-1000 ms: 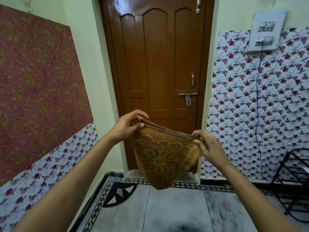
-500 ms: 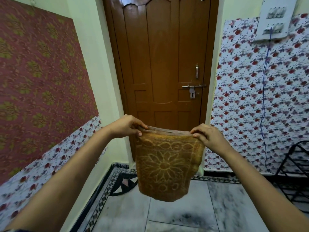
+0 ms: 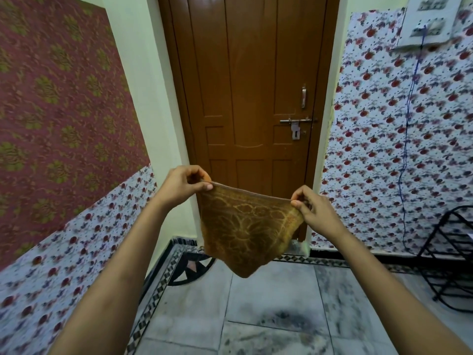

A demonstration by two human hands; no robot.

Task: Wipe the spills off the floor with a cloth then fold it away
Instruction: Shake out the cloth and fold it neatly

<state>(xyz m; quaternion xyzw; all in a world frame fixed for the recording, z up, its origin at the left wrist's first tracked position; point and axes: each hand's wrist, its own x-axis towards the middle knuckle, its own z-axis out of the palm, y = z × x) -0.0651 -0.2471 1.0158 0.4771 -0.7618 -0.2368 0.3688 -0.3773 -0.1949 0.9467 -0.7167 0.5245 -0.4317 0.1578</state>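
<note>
A brown cloth (image 3: 244, 230) with a golden flower pattern hangs folded in the air in front of me, above the grey tiled floor (image 3: 268, 316). My left hand (image 3: 183, 184) pinches its upper left corner between thumb and fingers. My right hand (image 3: 311, 208) pinches the upper right corner, slightly lower. The top edge sags between the two hands and the bottom droops to a point. Dark smudges mark the floor tiles below the cloth.
A closed brown wooden door (image 3: 253, 98) with a metal latch (image 3: 295, 124) stands straight ahead. Patterned walls close in on both sides. A black metal rack (image 3: 453, 257) stands at the right, and a blue cable (image 3: 409, 124) hangs from a switchboard (image 3: 430, 19).
My hands have drawn slightly closer together and the cloth's top edge has gone from taut to sagging, so its bottom hangs in a point. The view has tilted down a little.
</note>
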